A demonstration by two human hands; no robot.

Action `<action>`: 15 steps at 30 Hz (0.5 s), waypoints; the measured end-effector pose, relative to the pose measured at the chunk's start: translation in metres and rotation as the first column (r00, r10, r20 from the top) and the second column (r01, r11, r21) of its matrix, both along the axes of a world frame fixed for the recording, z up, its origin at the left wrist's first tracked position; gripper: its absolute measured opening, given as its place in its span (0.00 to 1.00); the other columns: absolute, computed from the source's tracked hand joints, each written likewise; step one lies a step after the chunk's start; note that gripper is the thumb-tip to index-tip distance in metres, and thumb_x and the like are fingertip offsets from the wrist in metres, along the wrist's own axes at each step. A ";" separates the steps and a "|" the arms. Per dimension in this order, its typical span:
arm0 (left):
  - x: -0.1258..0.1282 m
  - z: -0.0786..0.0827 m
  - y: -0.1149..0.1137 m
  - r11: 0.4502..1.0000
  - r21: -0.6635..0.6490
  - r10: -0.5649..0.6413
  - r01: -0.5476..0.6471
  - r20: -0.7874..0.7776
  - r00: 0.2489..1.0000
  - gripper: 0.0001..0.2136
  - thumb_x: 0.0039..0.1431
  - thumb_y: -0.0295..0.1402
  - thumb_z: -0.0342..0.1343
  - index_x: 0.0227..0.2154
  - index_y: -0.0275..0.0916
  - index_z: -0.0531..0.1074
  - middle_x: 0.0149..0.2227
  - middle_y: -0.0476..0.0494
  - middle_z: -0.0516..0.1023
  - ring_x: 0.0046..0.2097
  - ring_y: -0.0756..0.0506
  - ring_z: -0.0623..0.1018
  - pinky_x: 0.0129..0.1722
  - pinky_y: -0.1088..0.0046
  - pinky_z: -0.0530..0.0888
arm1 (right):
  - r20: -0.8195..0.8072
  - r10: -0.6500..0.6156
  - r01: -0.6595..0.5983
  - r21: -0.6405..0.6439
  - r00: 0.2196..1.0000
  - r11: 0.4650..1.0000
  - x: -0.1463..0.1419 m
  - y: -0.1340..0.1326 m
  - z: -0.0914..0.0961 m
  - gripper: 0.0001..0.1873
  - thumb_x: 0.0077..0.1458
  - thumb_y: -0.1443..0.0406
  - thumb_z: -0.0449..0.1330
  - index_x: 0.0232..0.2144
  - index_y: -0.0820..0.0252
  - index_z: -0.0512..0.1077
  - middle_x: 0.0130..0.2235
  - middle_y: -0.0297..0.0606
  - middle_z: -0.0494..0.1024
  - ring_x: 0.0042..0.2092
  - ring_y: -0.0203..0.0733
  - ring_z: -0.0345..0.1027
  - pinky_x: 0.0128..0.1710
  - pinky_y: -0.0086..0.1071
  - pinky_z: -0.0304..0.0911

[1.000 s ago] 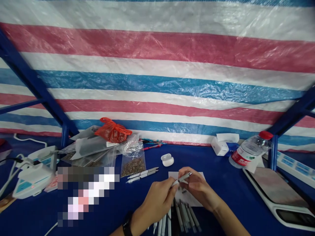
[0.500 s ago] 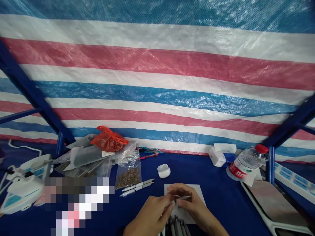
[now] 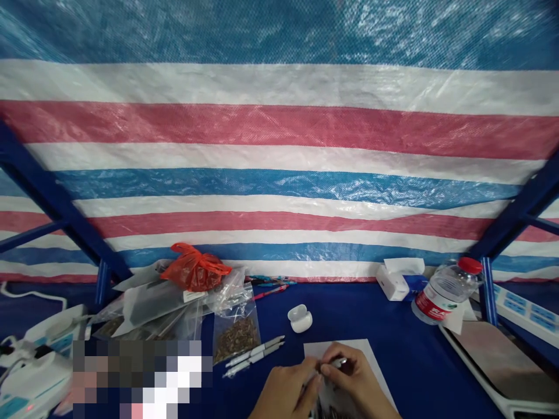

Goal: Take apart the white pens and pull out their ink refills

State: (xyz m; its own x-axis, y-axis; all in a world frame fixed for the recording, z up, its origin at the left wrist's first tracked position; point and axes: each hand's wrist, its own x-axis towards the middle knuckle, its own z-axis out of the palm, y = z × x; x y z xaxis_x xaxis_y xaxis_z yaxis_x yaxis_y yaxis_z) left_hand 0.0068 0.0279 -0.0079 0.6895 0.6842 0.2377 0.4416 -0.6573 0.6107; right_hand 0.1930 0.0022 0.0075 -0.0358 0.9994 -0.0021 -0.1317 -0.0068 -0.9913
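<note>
Both my hands are low in the view, over a white sheet of paper [image 3: 376,375], with fingertips meeting. My right hand [image 3: 351,375] is closed around a pen [image 3: 339,362], whose shiny silvery end shows between the fingers. My left hand [image 3: 292,384] pinches at the pen's other end, mostly covered by the fingers. Beneath the hands, partly hidden and cut by the lower edge, lie several dark grey pen pieces. Two white-and-silver pens [image 3: 257,354] lie on the blue table to the left, with an open white earbud case [image 3: 300,318] behind.
A clear bag of small brown metallic-looking parts [image 3: 238,340] lies left, near a red plastic bag [image 3: 196,267]. Blue and red pen pieces [image 3: 271,285] lie at the back. Rightward stand a tissue pack [image 3: 393,282], a water bottle [image 3: 445,294] and a scale [image 3: 506,364]. Power strips flank both sides.
The view has tilted up slightly, so table things sit lower. My hands stay together, the right one turned so the pen's silvery end shows more. The grey pieces have nearly left the view.
</note>
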 end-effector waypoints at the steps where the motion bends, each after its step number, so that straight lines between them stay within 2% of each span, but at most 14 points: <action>1: -0.001 -0.005 0.002 0.999 0.042 0.012 -0.011 -0.011 1.000 0.07 0.67 0.35 0.44 0.39 0.44 0.68 0.23 0.53 0.75 0.21 0.48 0.74 0.21 0.74 0.56 | 0.008 -0.029 0.029 -0.008 1.000 1.000 -0.003 -0.001 -0.002 0.18 0.43 0.50 0.76 0.23 0.58 0.81 0.25 0.39 0.78 0.29 0.41 0.69 0.31 0.32 0.66; 3: -0.002 -0.011 0.004 0.990 0.143 0.004 0.004 -0.057 0.998 0.05 0.66 0.34 0.47 0.38 0.44 0.68 0.25 0.52 0.78 0.24 0.47 0.77 0.22 0.73 0.56 | -0.015 -0.113 0.113 -0.018 0.993 0.993 -0.007 -0.004 -0.006 0.18 0.38 0.51 0.77 0.25 0.57 0.82 0.26 0.40 0.79 0.30 0.44 0.71 0.32 0.34 0.68; 5: -0.004 -0.010 0.004 0.970 0.243 0.015 0.009 -0.094 0.995 0.05 0.67 0.33 0.49 0.38 0.44 0.69 0.25 0.51 0.78 0.24 0.46 0.77 0.22 0.71 0.55 | -0.070 -0.197 0.196 -0.030 0.978 0.980 -0.010 -0.009 -0.007 0.20 0.34 0.52 0.79 0.28 0.56 0.83 0.28 0.41 0.80 0.32 0.47 0.73 0.33 0.35 0.70; 7: -0.005 -0.004 0.002 0.949 0.315 0.018 0.010 -0.086 0.996 0.05 0.68 0.34 0.50 0.39 0.44 0.70 0.25 0.51 0.77 0.22 0.46 0.75 0.23 0.70 0.55 | -0.115 -0.236 0.230 -0.063 0.965 0.971 -0.013 -0.017 -0.004 0.20 0.35 0.53 0.80 0.30 0.55 0.83 0.30 0.40 0.81 0.34 0.47 0.74 0.35 0.35 0.71; 11: -0.006 0.009 0.000 0.915 0.404 0.003 0.007 -0.025 1.000 0.08 0.72 0.32 0.46 0.44 0.44 0.71 0.26 0.51 0.76 0.23 0.46 0.74 0.24 0.70 0.58 | -0.200 -0.227 0.200 -0.148 0.953 0.969 -0.022 -0.031 0.007 0.17 0.38 0.56 0.79 0.30 0.56 0.82 0.32 0.38 0.80 0.36 0.43 0.73 0.39 0.33 0.69; 15: -0.005 0.017 -0.005 0.868 0.496 0.034 -0.021 -0.017 0.999 0.12 0.74 0.33 0.43 0.39 0.42 0.72 0.26 0.48 0.74 0.26 0.46 0.74 0.26 0.71 0.61 | -0.274 -0.388 0.338 -0.213 0.880 0.917 -0.040 -0.038 0.013 0.22 0.33 0.53 0.80 0.27 0.58 0.80 0.32 0.38 0.79 0.36 0.44 0.72 0.40 0.33 0.68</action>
State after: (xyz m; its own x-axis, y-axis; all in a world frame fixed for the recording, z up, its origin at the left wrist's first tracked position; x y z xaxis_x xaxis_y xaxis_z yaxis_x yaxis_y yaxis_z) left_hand 0.0017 0.0231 0.0087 0.6820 0.4993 0.5345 0.4744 -0.8582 0.1963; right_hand 0.1527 -0.0358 0.0208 0.3055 0.9299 -0.2049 -0.4494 -0.0490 -0.8920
